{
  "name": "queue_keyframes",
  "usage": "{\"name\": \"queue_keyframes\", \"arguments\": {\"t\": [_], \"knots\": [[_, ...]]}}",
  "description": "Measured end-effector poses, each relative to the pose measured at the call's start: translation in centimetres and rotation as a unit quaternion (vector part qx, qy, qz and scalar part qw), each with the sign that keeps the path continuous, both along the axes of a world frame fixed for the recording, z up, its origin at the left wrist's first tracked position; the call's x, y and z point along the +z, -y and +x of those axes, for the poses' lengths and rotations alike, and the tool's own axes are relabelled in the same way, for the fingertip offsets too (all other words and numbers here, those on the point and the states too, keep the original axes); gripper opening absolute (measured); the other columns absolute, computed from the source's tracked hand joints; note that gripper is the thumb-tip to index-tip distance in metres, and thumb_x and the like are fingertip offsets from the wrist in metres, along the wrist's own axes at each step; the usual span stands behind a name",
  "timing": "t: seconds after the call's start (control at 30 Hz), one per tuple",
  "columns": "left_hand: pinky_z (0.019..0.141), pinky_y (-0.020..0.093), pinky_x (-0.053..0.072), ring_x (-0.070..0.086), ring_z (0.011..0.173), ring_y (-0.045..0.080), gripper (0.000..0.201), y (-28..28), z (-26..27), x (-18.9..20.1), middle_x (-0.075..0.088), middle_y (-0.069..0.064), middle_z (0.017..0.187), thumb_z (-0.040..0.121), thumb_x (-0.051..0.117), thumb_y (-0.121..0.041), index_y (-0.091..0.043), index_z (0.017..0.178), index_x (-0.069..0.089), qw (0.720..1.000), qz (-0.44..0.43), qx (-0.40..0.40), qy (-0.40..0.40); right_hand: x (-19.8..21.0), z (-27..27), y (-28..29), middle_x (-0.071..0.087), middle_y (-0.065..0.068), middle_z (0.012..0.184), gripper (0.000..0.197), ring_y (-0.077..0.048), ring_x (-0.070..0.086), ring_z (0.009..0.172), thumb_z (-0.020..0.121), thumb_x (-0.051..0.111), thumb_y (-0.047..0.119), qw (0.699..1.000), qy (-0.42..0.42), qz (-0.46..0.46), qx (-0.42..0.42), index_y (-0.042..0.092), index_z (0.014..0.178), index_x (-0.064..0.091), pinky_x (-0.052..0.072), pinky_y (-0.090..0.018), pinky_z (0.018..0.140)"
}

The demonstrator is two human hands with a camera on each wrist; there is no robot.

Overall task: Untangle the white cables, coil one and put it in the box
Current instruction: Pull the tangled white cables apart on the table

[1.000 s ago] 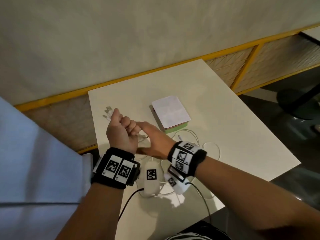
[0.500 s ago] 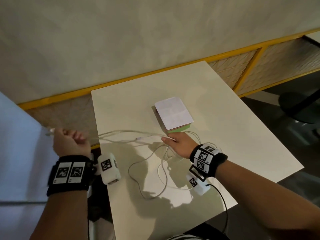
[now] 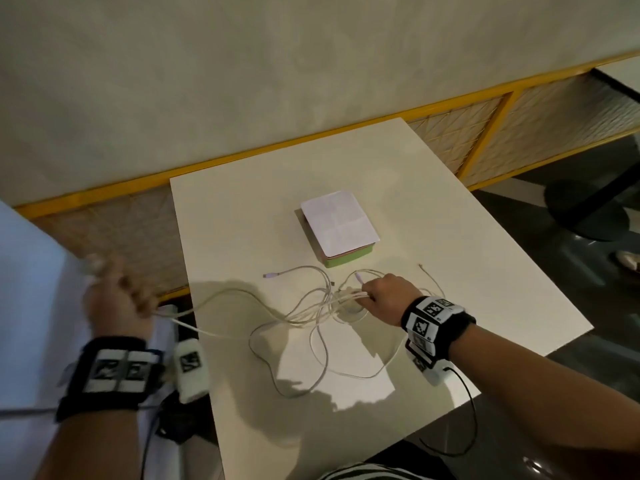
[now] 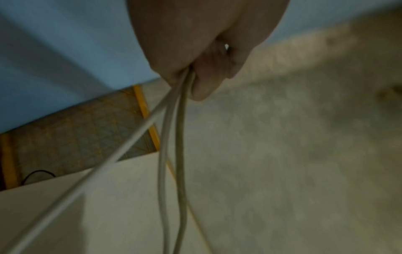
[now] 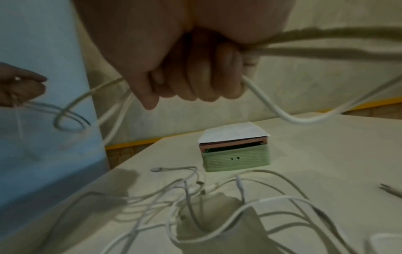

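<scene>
The left hand is smeared by motion in the head view, so its fingers there are hard to read; the left wrist view shows it fisted round several strands of the white cables, whose ends inside the fist are hidden. Which strand belongs to which cable cannot be told: they cross in a loose tangle on the table between the two hands. The right hand has its fingers curled tight round a bundle of the same cables, lifted just above the tabletop. A plug end lies free just beyond the tangle.

The box, green with a white paper sheet over its top, sits just past the right hand; its inside is mostly covered. The white table stands against a pale wall with a yellow-framed mesh panel below it. To the right is dark floor.
</scene>
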State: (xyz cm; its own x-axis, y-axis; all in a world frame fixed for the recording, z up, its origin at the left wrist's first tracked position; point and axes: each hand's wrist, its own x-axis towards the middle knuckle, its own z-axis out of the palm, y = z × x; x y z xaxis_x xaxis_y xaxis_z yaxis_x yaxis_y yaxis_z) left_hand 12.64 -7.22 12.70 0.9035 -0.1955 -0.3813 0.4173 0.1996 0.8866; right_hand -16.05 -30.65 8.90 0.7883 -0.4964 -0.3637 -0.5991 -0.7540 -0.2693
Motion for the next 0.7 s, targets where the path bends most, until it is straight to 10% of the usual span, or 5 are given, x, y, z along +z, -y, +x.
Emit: {"name": "queue_keyframes", "arguments": {"t": [0.1, 0.27, 0.37, 0.5, 0.7], "knots": [[0.033, 0.014, 0.022, 0.029, 0.026, 0.002, 0.031, 4.5, -4.7, -0.4, 0.036, -0.01, 0.036, 0.085, 0.061, -0.03, -0.024, 0.061, 0.043, 0.964, 0.129, -0.195, 0.127, 0.7, 1.6, -0.6, 0.065, -0.02, 0.1, 0.041, -0.036, 0.059, 0.096, 0.09, 0.034, 0.037, 0.999, 0.029, -0.017, 0.008, 0.006, 0.091, 0.06, 0.033, -0.032, 0.067], [0.065, 0.016, 0.047, 0.057, 0.064, 0.001, 0.033, 9.8, -11.6, -0.4, 0.064, -0.017, 0.078, 0.068, 0.081, -0.028, -0.033, 0.092, 0.058, 0.791, 0.201, -0.519, 0.255, 2.4, 4.0, -1.6, 0.066, -0.02, 0.092, 0.028, -0.037, 0.061, 0.085, 0.09, 0.043, 0.03, 0.994, 0.099, -0.043, 0.001, 0.007, 0.093, 0.059, 0.038, -0.034, 0.062], [0.056, 0.007, 0.038, 0.053, 0.053, -0.007, 0.018, 11.4, -12.8, 0.0, 0.06, -0.023, 0.057, 0.075, 0.076, -0.027, -0.026, 0.082, 0.06, 0.717, 0.195, -0.607, 0.282, 3.4, 4.5, -1.6, 0.067, -0.017, 0.094, 0.024, -0.037, 0.062, 0.085, 0.088, 0.048, 0.027, 0.989, 0.138, -0.043, -0.022, 0.01, 0.101, 0.059, 0.047, -0.037, 0.067], [0.061, 0.024, 0.037, 0.048, 0.057, 0.007, 0.028, 11.8, -12.1, -0.5, 0.055, -0.007, 0.064, 0.081, 0.065, -0.042, -0.015, 0.073, 0.062, 0.655, 0.281, -0.631, 0.305, 3.8, 2.8, -1.4, 0.067, -0.016, 0.085, 0.016, -0.033, 0.059, 0.076, 0.086, 0.055, 0.02, 0.986, 0.164, 0.027, -0.005, 0.006, 0.09, 0.058, 0.041, -0.033, 0.062], [0.049, 0.02, 0.028, 0.036, 0.045, 0.008, 0.044, 10.8, -10.4, 1.5, 0.041, -0.005, 0.049, 0.075, 0.045, -0.053, -0.013, 0.056, 0.045, 0.686, 0.283, -0.545, 0.391, 2.8, 1.0, 0.7, 0.039, 0.012, 0.052, 0.04, -0.002, 0.038, 0.051, 0.089, 0.058, 0.029, 0.966, 0.208, 0.11, -0.102, 0.026, 0.056, 0.037, 0.028, -0.019, 0.051]]}}
